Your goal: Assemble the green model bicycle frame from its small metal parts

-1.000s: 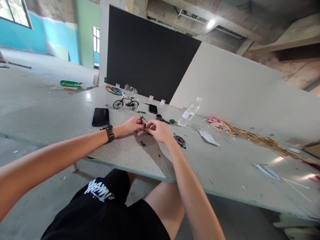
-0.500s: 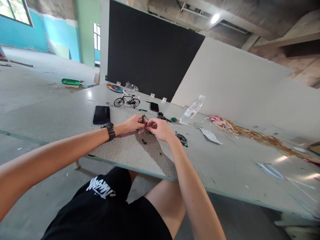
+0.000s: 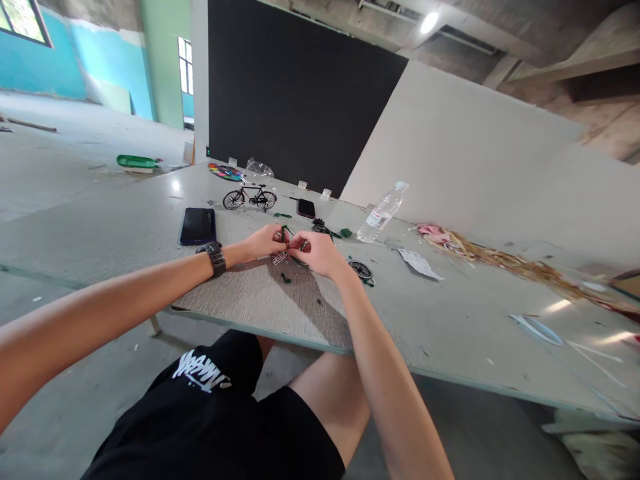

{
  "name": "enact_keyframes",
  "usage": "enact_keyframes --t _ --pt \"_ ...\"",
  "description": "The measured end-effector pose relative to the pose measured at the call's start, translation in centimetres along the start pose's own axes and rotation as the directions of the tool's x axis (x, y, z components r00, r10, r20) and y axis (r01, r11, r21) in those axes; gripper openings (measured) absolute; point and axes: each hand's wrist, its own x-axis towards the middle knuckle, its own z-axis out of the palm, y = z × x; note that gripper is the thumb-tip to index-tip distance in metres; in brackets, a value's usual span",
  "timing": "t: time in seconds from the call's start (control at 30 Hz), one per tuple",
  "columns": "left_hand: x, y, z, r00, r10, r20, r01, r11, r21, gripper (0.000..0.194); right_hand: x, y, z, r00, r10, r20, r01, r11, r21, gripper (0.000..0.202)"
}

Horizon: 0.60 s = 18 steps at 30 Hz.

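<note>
Close together over the table, my left hand (image 3: 267,241) and my right hand (image 3: 315,252) are both closed on a small green model bicycle frame (image 3: 285,231). Fingers cover much of it. A pale wire-like rack piece (image 3: 279,258) shows just under my fingertips. In front of my hands lies a small dark green part (image 3: 285,278). To the right rests a loose model wheel (image 3: 361,269) with a green piece by it. Another dark wheel (image 3: 323,229) with green parts lies behind my right hand. Farther back stands a complete black model bicycle (image 3: 250,198).
A blue-edged phone (image 3: 197,226) lies left, and a smaller dark phone (image 3: 306,208) farther back. A tilted plastic bottle (image 3: 383,215), a paper sheet (image 3: 419,263) and a heap of straw-like strips (image 3: 505,262) are on the right. A colourful disc (image 3: 225,172) sits at the far edge.
The whole view has shifted slightly, so things sit a little higher and further left. My hands keep their hold on the green frame, with only slight finger movement.
</note>
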Motion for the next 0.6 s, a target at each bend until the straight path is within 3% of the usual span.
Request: enact_keyframes --t 0.6 --pt "-0.37 0.53 -0.11 0.999 -0.005 0.044 0.003 0.998 0.055 0.004 -0.31 -0.35 -0.30 0.999 -0.002 0.032 0.004 0.999 -0.039 0.004"
